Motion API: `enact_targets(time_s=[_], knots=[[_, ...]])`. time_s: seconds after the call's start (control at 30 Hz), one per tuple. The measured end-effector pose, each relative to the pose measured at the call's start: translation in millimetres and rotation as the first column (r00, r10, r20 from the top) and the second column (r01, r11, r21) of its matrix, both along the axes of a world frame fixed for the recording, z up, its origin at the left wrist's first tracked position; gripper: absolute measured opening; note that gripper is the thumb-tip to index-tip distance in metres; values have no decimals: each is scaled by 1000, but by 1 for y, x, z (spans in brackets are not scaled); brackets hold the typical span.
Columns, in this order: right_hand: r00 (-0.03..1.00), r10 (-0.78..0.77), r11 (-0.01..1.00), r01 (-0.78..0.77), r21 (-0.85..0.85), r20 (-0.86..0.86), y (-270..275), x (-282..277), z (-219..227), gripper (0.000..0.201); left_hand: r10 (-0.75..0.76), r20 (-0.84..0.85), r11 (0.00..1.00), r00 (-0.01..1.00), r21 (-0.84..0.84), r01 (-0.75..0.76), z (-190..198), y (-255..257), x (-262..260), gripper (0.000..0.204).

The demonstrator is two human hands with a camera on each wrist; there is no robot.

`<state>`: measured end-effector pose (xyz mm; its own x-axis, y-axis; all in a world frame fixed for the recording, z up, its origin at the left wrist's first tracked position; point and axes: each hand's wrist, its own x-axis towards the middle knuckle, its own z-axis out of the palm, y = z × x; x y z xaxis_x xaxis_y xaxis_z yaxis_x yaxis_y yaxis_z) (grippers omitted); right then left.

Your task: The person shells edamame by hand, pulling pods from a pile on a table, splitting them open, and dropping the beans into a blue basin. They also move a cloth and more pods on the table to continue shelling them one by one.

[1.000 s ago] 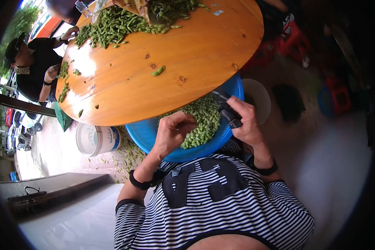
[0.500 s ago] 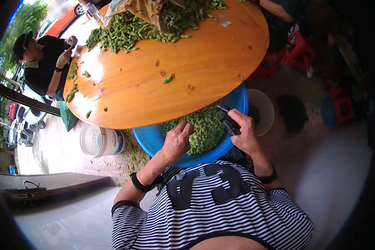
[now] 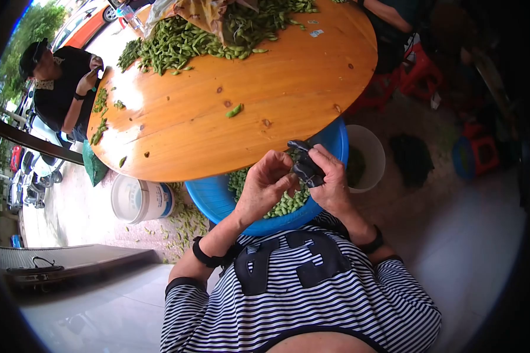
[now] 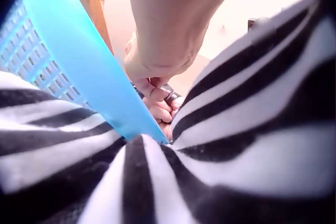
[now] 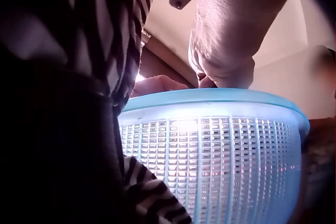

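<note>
My right hand (image 3: 334, 182) grips the black tool (image 3: 306, 169) above the blue basket (image 3: 209, 199) of green beans (image 3: 285, 207). My left hand (image 3: 264, 185) bends its fingers beside it; any grasp, I cannot tell. Probable step: shelling. Next, presumably: release beans inside the rim.

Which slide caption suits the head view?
Right hand grips black object beside left hand, over blue basket of beans.

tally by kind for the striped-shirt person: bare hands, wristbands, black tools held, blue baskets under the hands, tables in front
hands: 2 (left hand, right hand)
wristbands: 2 (left wristband, right wristband)
black tool: 1
blue basket: 1
table: 1
total: 7
</note>
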<state>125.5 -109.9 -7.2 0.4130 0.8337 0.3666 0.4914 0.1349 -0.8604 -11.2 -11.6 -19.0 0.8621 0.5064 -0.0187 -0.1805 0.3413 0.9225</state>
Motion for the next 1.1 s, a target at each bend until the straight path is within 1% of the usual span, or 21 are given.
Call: enact_targets(time_s=[0.07, 0.1, 0.17, 0.2, 0.23, 0.27, 0.3, 0.37, 0.4, 0.47, 0.53, 0.6, 0.67, 0.7, 0.77, 0.8, 0.83, 0.87, 0.93, 0.97, 1.1], knots=[[993, -37, 996, 28, 82, 115, 2, 5, -1, 26, -7, -68, 997, 998, 74, 12, 12, 1, 0, 26], [996, -55, 994, 48, 98, 69, 1, 8, 5, 21, 64, -130, 946, 989, 324, -18, 19, 8, -2, 28], [982, -177, 983, 172, 70, 73, -9, 29, 3, 15, 273, -175, 664, 946, 746, -54, 22, 39, -10, 26], [969, -246, 963, 243, 119, 6, -12, 37, 8, 14, 403, -198, 650, 893, 750, -127, 23, 56, -13, 20], [934, -354, 934, 352, 60, 36, -22, 49, 9, 14, 478, -93, 508, 873, 840, -189, 19, 80, -12, 20], [851, -490, 869, 493, 31, 189, -32, 68, -1, 17, 570, -46, 440, 821, 860, -258, 15, 102, -9, 10], [767, -593, 798, 601, 47, 245, -40, 81, -5, 22, 570, -44, 441, 820, 859, -260, 12, 120, -8, 10], [661, -609, 733, 680, -7, 438, -61, 107, -9, 24, 627, -85, 291, 774, 948, -132, 8, 144, -6, 10], [626, -608, 715, 699, -7, 488, -66, 111, -9, 24, 628, -85, 293, 773, 947, -134, 7, 149, -2, 10], [650, -590, 735, 678, -15, 479, -69, 108, -8, 24, 605, -201, 362, 770, 931, -41, 5, 153, 4, 10], [718, -543, 788, 615, -32, 435, -63, 99, -6, 21, 593, -199, 339, 780, 941, -18, 7, 148, 7, 10], [854, -451, 885, 466, 6, 260, -48, 83, -7, 21, 577, -198, 316, 793, 949, 8, 10, 140, 9, 10], [968, -252, 960, 250, -126, 3, -33, 60, 0, 24, 573, -142, 188, 808, 981, 40, 16, 125, 8, 10], [980, -185, 980, 180, -80, -66, -23, 47, 6, 27, 568, -143, 189, 811, 981, 40, 19, 117, 10, 10], [955, -35, 998, 20, -55, -293, -11, 34, 7, 33, 522, -127, 438, 843, 888, -137, 27, 95, 12, 9], [893, 37, 995, -74, -64, -449, -8, 31, 3, 37, 519, -130, 442, 845, 887, -135, 33, 83, 11, 9], [869, 156, 987, -155, 41, -469, -4, 24, 7, 31, 366, -193, 717, 910, 682, -144, 39, 70, 8, 9], [756, 225, 969, -239, 61, -615, -3, 24, 4, 32, 197, -196, 910, 961, 401, -105, 41, 60, 7, 9], [635, 224, 960, -273, 57, -739, 0, 19, 9, 40, 148, -169, 942, 974, 324, -86, 36, 46, 6, 9], [637, 221, 961, -271, 53, -739, -1, 18, 8, 40, 102, -143, 967, 984, 248, -64, 33, 41, 7, 9], [596, 267, 947, -306, 93, -757, -3, 17, 7, 37, 123, -153, 969, 980, 233, -86, 24, 30, 9, 8]])
